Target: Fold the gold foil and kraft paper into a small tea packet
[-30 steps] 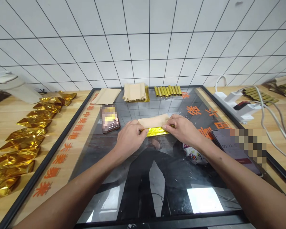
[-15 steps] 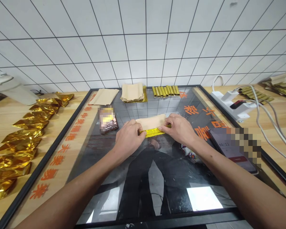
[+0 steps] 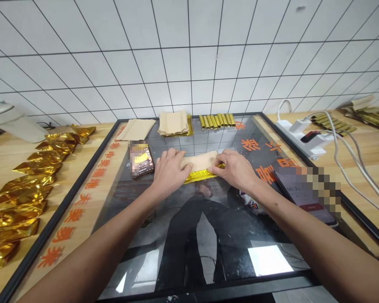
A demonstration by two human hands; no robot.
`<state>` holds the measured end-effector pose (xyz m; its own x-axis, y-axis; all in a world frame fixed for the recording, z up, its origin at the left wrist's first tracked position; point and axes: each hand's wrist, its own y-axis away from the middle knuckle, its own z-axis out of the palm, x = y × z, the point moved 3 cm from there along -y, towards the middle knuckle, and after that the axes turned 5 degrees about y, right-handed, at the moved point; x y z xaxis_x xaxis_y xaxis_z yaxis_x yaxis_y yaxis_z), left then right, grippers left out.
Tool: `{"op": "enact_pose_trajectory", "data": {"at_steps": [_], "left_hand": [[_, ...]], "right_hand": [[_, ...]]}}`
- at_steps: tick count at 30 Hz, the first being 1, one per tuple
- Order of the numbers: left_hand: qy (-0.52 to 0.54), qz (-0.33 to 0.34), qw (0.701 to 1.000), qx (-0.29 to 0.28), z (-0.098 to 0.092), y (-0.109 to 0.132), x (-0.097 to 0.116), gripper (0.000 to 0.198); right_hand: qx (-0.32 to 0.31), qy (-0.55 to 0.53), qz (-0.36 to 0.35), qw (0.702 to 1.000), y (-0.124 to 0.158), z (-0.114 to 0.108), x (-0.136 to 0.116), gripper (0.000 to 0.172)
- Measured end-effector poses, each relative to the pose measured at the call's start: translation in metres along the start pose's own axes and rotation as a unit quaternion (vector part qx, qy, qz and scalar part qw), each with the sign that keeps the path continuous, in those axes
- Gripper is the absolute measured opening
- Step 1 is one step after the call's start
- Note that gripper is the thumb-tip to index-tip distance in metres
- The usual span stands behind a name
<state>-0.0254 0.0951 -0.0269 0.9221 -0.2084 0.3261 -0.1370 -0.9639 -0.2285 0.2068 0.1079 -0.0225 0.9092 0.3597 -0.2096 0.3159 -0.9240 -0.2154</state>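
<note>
A sheet of paper, tan on the back and gold foil on the face (image 3: 199,166), lies on the glass-topped board (image 3: 189,235) in front of me. My left hand (image 3: 169,170) presses on its left end with fingers curled over the tan side. At the right end, my right hand (image 3: 235,168) pinches the folded gold edge. Both hands grip the same sheet, which is partly rolled or folded lengthwise.
A stack of tan sheets (image 3: 173,123), a single tan sheet (image 3: 135,129) and a row of gold rolls (image 3: 217,120) lie at the board's far edge. Gold foil packets (image 3: 28,185) line the wooden table at left. A power strip (image 3: 301,134) with cables and a phone (image 3: 306,193) sit at right.
My left hand has slid further over the tan side of the sheet, covering more of it. The right hand keeps its pinch. The view shifted slightly.
</note>
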Motion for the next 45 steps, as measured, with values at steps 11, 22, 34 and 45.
{"op": "enact_pose_trajectory", "data": {"at_steps": [11, 22, 34, 45], "left_hand": [[0.165, -0.024, 0.983, -0.07, -0.001, -0.036, -0.001, 0.014], [-0.063, 0.279, 0.958, -0.02, -0.003, -0.004, 0.016, 0.02], [-0.091, 0.266, 0.958, -0.057, -0.009, 0.007, 0.004, 0.034], [-0.074, 0.281, 0.956, -0.04, -0.009, 0.018, -0.006, 0.037]], "right_hand": [[0.008, -0.015, -0.002, 1.0, 0.001, 0.002, 0.001, 0.019], [0.104, -0.009, -0.043, 0.994, 0.006, -0.009, -0.002, 0.06], [0.011, 0.011, -0.115, 0.993, 0.006, -0.002, -0.006, 0.021], [0.016, 0.031, -0.116, 0.993, 0.005, -0.003, -0.006, 0.019]]}}
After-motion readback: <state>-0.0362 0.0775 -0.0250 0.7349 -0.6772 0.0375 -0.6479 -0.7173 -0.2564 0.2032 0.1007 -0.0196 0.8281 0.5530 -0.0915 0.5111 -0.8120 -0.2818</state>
